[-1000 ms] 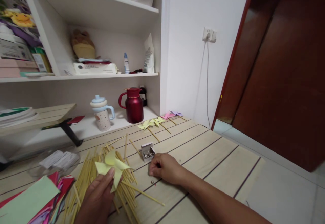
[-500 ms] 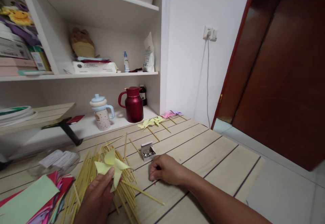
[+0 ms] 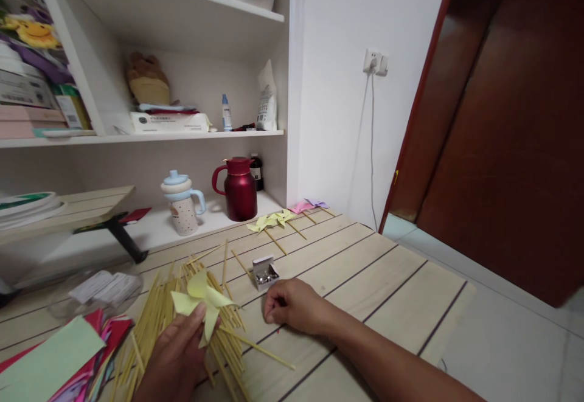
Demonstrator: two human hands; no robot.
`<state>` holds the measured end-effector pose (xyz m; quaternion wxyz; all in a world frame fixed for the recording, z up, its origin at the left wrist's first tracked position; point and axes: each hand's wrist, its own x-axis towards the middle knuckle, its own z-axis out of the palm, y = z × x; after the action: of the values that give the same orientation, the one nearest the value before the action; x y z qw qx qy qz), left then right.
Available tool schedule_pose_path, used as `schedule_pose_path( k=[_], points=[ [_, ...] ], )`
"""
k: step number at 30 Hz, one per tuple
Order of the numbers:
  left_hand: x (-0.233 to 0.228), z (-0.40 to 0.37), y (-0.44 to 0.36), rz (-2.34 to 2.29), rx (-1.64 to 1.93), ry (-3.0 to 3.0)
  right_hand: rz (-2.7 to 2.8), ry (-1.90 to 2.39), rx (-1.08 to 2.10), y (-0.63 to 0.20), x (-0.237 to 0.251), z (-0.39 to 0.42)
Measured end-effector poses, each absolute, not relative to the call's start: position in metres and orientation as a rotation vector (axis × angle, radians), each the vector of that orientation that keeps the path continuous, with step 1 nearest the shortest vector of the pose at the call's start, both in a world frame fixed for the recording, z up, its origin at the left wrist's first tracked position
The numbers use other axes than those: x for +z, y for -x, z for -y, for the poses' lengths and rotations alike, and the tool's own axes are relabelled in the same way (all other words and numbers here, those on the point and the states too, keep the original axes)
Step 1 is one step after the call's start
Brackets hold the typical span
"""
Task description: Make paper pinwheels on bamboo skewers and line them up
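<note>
Left hand [image 3: 176,356], head view: thumb and fingers pinched on a pale yellow paper pinwheel [image 3: 203,300], held just above a loose heap of bamboo sticks [image 3: 182,323] on the slatted wooden table [image 3: 365,280]. Right hand [image 3: 294,306]: knuckles up, fingertips drawn together against the tabletop; whether they grip anything cannot be told. Just beyond it lies an open box of pins [image 3: 265,274]. Far: finished pinwheels [image 3: 274,219], red jug [image 3: 239,188]. Near left: coloured paper sheets [image 3: 55,359].

light: bright, even, soft | shadows: faint | focus: mostly sharp | edges: wide-angle bending, slight blur at corners
</note>
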<state>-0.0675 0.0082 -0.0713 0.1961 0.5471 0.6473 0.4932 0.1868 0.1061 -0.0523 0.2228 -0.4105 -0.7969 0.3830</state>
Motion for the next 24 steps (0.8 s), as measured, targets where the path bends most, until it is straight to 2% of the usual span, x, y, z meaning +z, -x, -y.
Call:
schedule_pose_path(
  k=[4,11,24],
  points=[
    [-0.077,-0.009,0.071,-1.808,1.434,-1.506,2.188,1.122,1.065,-0.187,-0.052,-0.106],
    [-0.067,-0.007,0.066,-1.884,1.328,-1.505,2.133,1.12,1.056,-0.188,-0.046,-0.107],
    [-0.08,-0.011,0.069,-1.863,1.337,-1.486,2.041,0.969,1.244,-0.193,-0.051,-0.11]
  ],
)
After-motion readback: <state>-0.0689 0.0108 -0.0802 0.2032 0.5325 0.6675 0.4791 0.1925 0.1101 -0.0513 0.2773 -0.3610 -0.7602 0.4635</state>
